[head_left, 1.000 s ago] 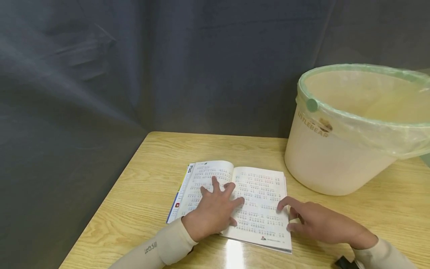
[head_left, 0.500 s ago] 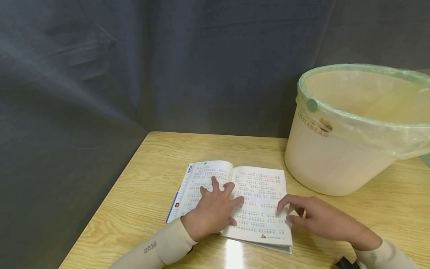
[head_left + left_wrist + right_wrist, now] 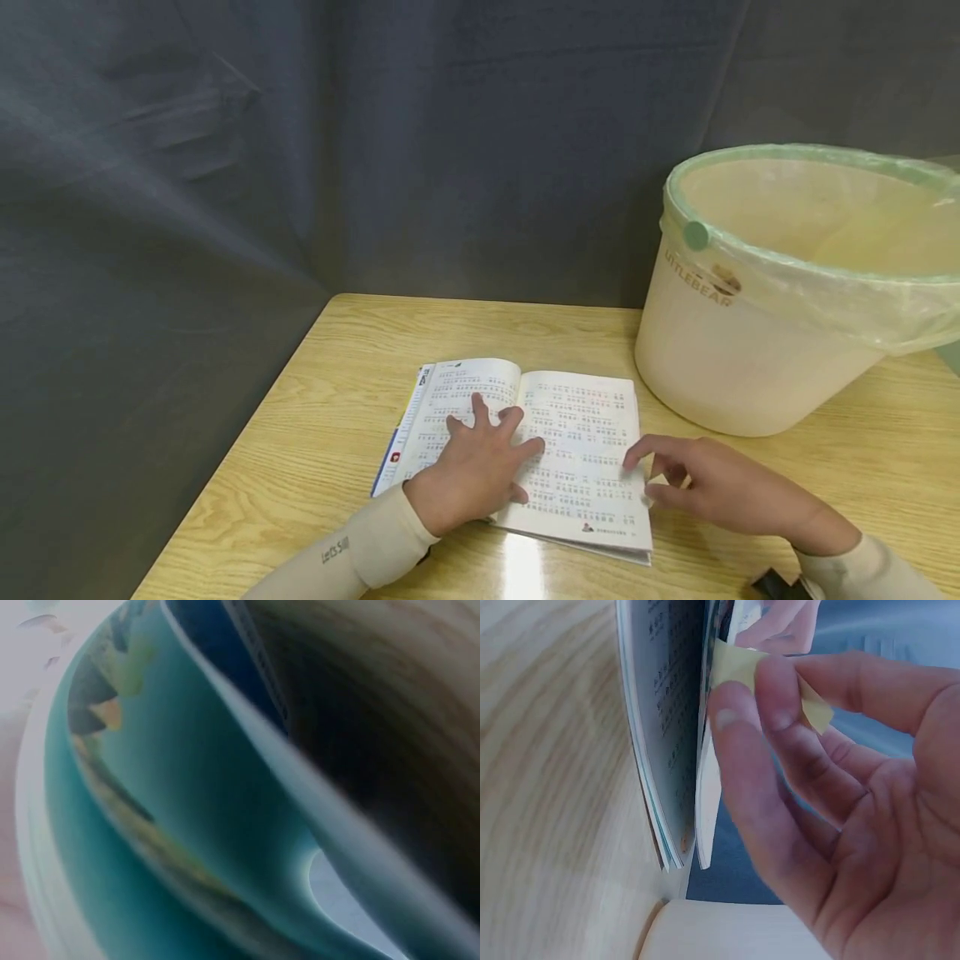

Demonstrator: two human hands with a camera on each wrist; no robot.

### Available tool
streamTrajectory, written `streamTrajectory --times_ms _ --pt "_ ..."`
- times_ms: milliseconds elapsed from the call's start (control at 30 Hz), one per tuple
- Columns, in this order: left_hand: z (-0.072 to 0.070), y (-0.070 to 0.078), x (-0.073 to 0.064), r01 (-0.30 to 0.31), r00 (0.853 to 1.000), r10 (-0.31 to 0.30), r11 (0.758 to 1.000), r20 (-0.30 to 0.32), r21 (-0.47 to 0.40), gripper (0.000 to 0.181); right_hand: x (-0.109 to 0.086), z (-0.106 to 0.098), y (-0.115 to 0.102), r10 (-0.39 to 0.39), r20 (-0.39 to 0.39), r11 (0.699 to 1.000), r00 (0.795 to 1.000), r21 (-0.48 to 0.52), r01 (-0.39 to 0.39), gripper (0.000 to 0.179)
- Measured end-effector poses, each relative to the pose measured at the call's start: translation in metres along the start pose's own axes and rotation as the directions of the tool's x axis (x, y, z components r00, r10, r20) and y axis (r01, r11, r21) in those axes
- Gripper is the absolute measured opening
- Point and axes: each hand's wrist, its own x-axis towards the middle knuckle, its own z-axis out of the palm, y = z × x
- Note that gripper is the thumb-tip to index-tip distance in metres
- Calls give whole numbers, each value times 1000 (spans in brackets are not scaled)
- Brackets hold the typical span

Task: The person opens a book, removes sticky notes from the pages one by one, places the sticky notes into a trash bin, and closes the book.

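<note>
An open book (image 3: 577,400) with printed pages lies on the wooden table. My left hand (image 3: 480,471) rests across its left page and the fold, fingers spread. At the right page's outer edge is my right hand (image 3: 723,487), its index finger and thumb bent toward the paper. In the right wrist view, the thumb and fingers pinch a small yellow sticky note (image 3: 735,664) at the edge of the book's pages. The head view hides that note behind the fingers. A curved teal sheet (image 3: 202,765) of the book fills much of the left wrist view, blurred.
A large cream bucket (image 3: 742,358) with a green rim and a clear plastic liner stands behind the book on the right. Dark cloth (image 3: 495,167) hangs behind and left of the table (image 3: 315,400). A black strap part (image 3: 776,585) shows at my right wrist.
My right hand has shifted slightly to the right along the page edge. The pale yellow note, partly visible under its fingers earlier, is hidden in the head view. My left hand stays in place.
</note>
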Motion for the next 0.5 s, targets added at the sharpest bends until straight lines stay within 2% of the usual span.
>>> streamTrajectory --times_ms 233,400,500 --pt "-6 -9 -1 -18 997 23 998 78 -61 62 0 -2 -1 -52 -83 995 995 78 59 19" --pt "-13 -23 -3 -16 986 52 976 158 -219 62 0 -3 -5 -63 -123 989 990 127 79 18" --pt "-17 -32 -5 1 983 53 955 174 -297 59 0 -4 -10 -58 -163 988 985 131 80 18"
